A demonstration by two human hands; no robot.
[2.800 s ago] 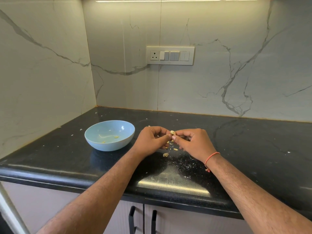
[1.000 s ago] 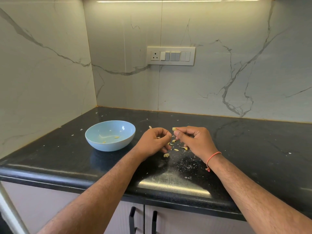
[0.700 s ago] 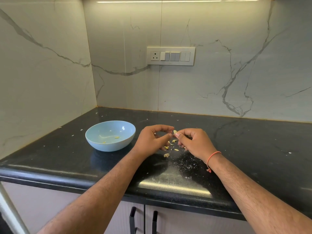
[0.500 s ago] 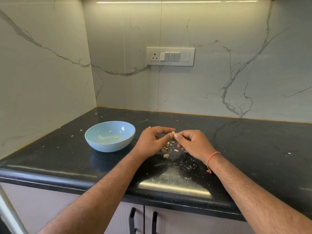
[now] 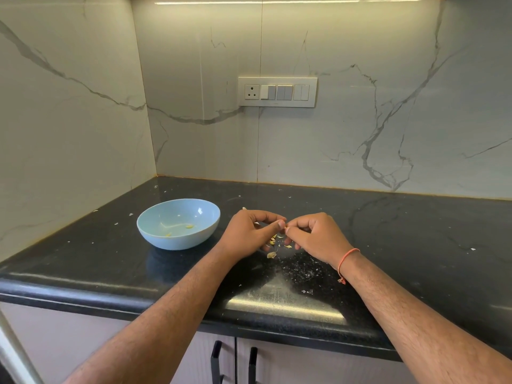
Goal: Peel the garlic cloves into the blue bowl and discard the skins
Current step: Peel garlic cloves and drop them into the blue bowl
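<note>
Showing: two bare forearms reaching over a dark kitchen surface, fingertips meeting in the middle.
Walls: pale marble-look panels with grey veins, behind the hands and to their left.
Surface point(image 5: 415, 231): black and glossy, speckled with pale flecks, under both hands and spreading out on each side of them.
Cupboard doors: below the near edge of the surface, under the forearms, with two dark handles point(image 5: 234, 364) side by side.
Switch panel point(image 5: 277, 92): white, on the back wall, above and beyond the hands.
Blue bowl point(image 5: 177, 236): upright on the surface, just to the left of the left hand, not touching it; two small yellowish bits lie inside.
Left hand point(image 5: 250, 234): fingers curled, thumb and forefinger tips pressed toward the right hand's.
Right hand point(image 5: 315, 235): fingers curled the same way, with an orange thread point(image 5: 347, 259) round the wrist.
Garlic clove point(image 5: 285, 225): only a pale sliver shows, pinched between the fingertips of both hands; whether skin remains on it cannot be told.
Skins point(image 5: 273, 254): small tan scraps scattered on the surface directly beneath and between the hands.
</note>
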